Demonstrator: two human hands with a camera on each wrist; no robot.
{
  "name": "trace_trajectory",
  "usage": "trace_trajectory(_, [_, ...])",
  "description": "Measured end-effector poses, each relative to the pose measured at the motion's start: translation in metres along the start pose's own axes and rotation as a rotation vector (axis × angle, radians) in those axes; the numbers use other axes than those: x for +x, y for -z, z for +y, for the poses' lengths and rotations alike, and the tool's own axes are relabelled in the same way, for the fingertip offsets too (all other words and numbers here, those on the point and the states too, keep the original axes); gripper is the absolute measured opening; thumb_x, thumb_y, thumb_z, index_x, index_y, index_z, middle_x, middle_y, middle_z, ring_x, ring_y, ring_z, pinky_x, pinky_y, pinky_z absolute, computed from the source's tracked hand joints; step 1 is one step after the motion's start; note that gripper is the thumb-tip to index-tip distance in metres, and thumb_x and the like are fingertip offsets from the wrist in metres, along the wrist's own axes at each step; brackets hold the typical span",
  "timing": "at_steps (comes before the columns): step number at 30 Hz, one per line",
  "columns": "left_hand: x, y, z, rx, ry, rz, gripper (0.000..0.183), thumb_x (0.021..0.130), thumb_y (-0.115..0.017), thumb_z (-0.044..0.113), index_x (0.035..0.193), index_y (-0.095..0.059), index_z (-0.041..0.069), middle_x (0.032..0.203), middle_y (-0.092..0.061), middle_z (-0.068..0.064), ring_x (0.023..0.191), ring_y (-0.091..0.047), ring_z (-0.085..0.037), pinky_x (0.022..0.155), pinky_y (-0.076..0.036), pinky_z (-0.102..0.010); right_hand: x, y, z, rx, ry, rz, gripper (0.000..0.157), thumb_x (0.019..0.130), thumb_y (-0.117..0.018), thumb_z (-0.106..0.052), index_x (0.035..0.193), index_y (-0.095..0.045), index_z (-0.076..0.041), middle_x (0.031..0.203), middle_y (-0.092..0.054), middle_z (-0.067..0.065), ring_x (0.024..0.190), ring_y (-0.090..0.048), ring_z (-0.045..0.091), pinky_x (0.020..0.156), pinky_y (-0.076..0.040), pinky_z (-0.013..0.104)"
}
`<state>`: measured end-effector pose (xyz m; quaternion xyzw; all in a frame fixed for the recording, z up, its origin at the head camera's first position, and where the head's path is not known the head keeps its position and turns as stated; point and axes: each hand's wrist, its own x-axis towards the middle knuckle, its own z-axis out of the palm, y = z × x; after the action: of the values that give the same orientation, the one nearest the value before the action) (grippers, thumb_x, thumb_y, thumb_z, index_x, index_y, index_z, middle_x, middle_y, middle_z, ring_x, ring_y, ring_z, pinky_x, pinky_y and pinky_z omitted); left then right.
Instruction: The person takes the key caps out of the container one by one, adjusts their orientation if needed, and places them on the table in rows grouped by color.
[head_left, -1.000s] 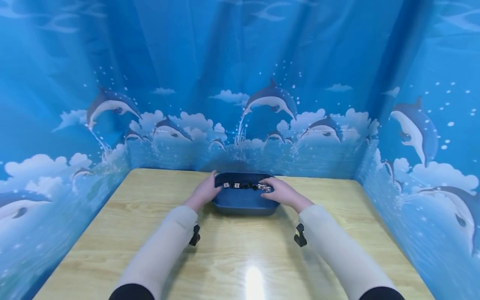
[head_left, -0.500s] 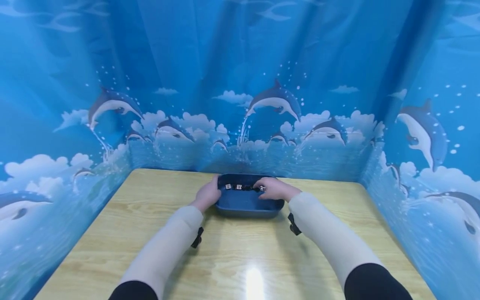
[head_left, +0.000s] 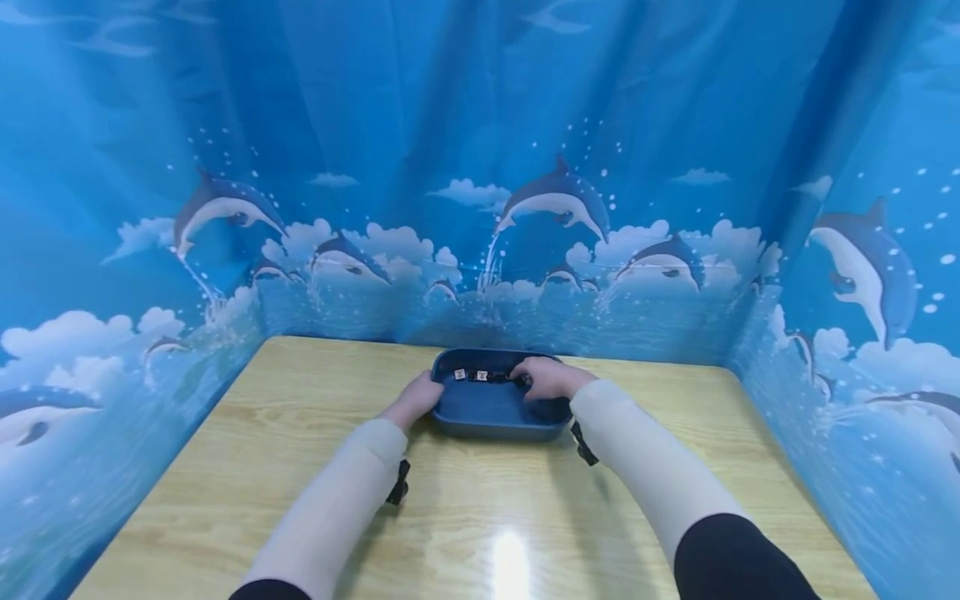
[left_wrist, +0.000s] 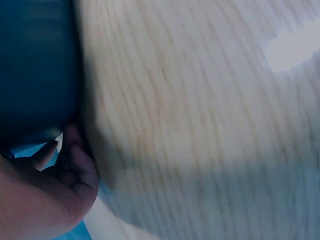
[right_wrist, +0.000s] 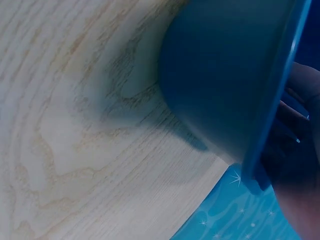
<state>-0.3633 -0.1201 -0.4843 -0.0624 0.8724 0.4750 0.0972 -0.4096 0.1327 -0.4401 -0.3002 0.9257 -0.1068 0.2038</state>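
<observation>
A dark blue plastic basin [head_left: 491, 431] stands on the wooden table. My left hand [head_left: 417, 396] grips its left side near the rim; in the left wrist view that hand's fingers [left_wrist: 82, 167] curl beneath the basin's edge. Along the back of the basin floor runs a row of small black-and-white pieces [head_left: 482, 376]. Over the right rim reaches my right hand [head_left: 547, 378], its thumb and fingers closing around the row's right end. The right wrist view shows the right hand [right_wrist: 295, 145] largely hidden behind the basin wall, with small pale glints between its fingers.
Wooden table [head_left: 480, 500] extends on both sides and in front of the basin. A blue curtain [head_left: 420, 208] with dolphins hangs behind the table and along both sides. A small black wrist camera [head_left: 400, 483] sits under the left sleeve, another below the right.
My right hand has moved left and curled its fingers over the row's right end, hiding more of it. My left hand has slid slightly down the basin's side. The basin shifts slightly right in view.
</observation>
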Motion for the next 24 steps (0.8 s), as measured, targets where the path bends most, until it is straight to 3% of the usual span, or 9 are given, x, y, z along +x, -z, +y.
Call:
trace_trajectory(6, [-0.002, 0.006, 0.002, 0.022, 0.038, -0.073, 0.049, 0.096, -0.044, 0.019, 0.134, -0.046, -0.011, 0.119, -0.059, -0.025, 0.095, -0.061, -0.031, 0.083, -0.053, -0.041, 0.006, -0.003, 0.001, -0.045, -0.011, -0.036, 0.045, 0.09, -0.07, -0.012, 0.134, -0.059, -0.009, 0.136, -0.054, 0.011, 0.119, -0.054, 0.025, 0.094, -0.048, 0.04])
trace_trajectory(10, [-0.001, 0.016, -0.001, -0.048, 0.044, -0.199, 0.062, 0.099, -0.046, 0.027, 0.146, -0.029, -0.009, 0.13, -0.052, -0.027, 0.096, -0.06, -0.029, 0.08, -0.053, -0.039, 0.007, -0.005, 0.003, -0.076, -0.016, -0.052, 0.044, 0.09, -0.07, -0.012, 0.133, -0.06, -0.01, 0.138, -0.053, 0.01, 0.124, -0.051, 0.026, 0.097, -0.046, 0.04])
trace_trajectory(15, [0.005, 0.027, -0.01, -0.075, -0.016, -0.321, 0.075, 0.099, -0.052, 0.029, 0.156, -0.009, 0.007, 0.136, -0.042, -0.031, 0.086, -0.061, -0.027, 0.074, -0.052, -0.037, 0.003, -0.005, 0.0, -0.112, -0.008, -0.064, 0.043, 0.09, -0.069, -0.011, 0.133, -0.061, -0.01, 0.137, -0.052, 0.01, 0.127, -0.048, 0.025, 0.099, -0.045, 0.038])
trace_trajectory(18, [0.006, 0.031, -0.015, -0.061, -0.067, -0.347, 0.084, 0.099, -0.056, 0.03, 0.158, 0.002, 0.017, 0.146, -0.03, -0.035, 0.105, -0.06, -0.035, 0.079, -0.053, -0.039, -0.001, -0.006, -0.002, -0.109, -0.007, -0.082, 0.042, 0.09, -0.07, -0.011, 0.131, -0.062, -0.011, 0.132, -0.053, 0.01, 0.123, -0.05, 0.025, 0.097, -0.046, 0.037])
trace_trajectory(21, [0.003, 0.034, -0.018, -0.064, -0.109, -0.371, 0.087, 0.098, -0.058, 0.029, 0.158, 0.005, 0.023, 0.157, -0.011, -0.029, 0.133, -0.037, -0.044, 0.094, -0.048, -0.049, -0.005, -0.006, -0.004, -0.105, -0.005, -0.093, 0.039, 0.089, -0.071, -0.01, 0.127, -0.065, -0.01, 0.126, -0.055, 0.009, 0.119, -0.052, 0.024, 0.096, -0.047, 0.037])
trace_trajectory(24, [-0.001, 0.036, -0.02, -0.039, -0.17, -0.387, 0.086, 0.098, -0.06, 0.029, 0.158, 0.002, 0.026, 0.16, -0.002, -0.023, 0.143, -0.014, -0.046, 0.107, -0.032, -0.06, -0.007, -0.007, -0.004, -0.103, -0.003, -0.093, 0.036, 0.088, -0.072, -0.009, 0.123, -0.067, -0.008, 0.122, -0.058, 0.009, 0.116, -0.053, 0.024, 0.096, -0.047, 0.037])
